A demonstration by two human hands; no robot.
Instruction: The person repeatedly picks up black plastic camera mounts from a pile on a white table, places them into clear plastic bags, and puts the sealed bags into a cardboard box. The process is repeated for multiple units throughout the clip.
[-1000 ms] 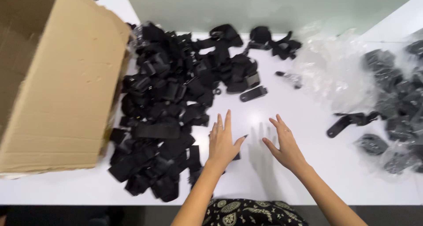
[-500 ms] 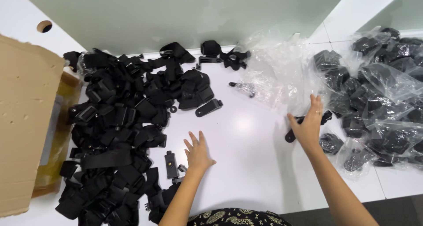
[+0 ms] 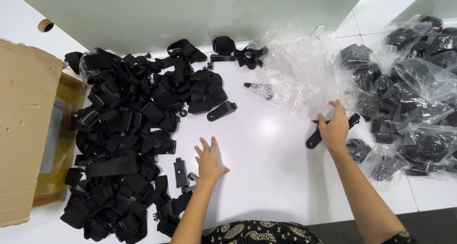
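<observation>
Here, your right hand [image 3: 334, 126] closes fingers over long black plastic bracket [image 3: 314, 140] on white tabletop [image 3: 271, 158], just beside clear plastic bags of black parts [image 3: 419, 96]. Your left hand [image 3: 209, 160] rests flat, fingers spread, holding nothing, near small black rectangular clip [image 3: 180, 172] at edge of loose black strap pile [image 3: 128, 129]. Brown cardboard box [image 3: 24, 125] at far left.
</observation>
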